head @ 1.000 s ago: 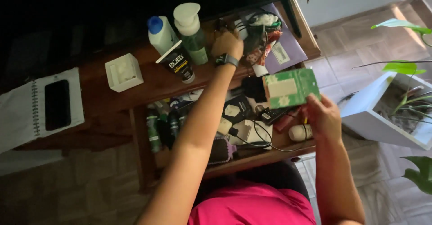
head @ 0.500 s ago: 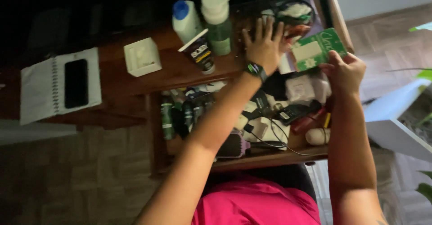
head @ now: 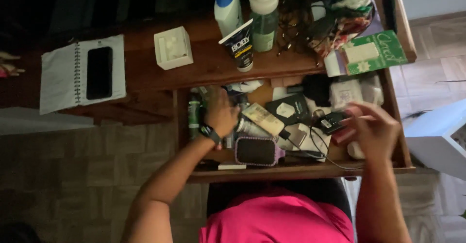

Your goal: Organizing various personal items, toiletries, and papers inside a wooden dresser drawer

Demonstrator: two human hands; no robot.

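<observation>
Reaching into the open drawer (head: 405,141), my left hand (head: 221,112) lies spread and empty over the tubes (head: 245,126) at its left end, while my right hand (head: 376,129) hovers loosely open just beside a small black device (head: 330,121).

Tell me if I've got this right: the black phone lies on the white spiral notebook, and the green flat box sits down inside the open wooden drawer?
Not quite. The black phone does lie on the white spiral notebook, but the green flat box rests up on the wooden desktop, at its right end, not inside the open wooden drawer. The head view shows it.
</observation>
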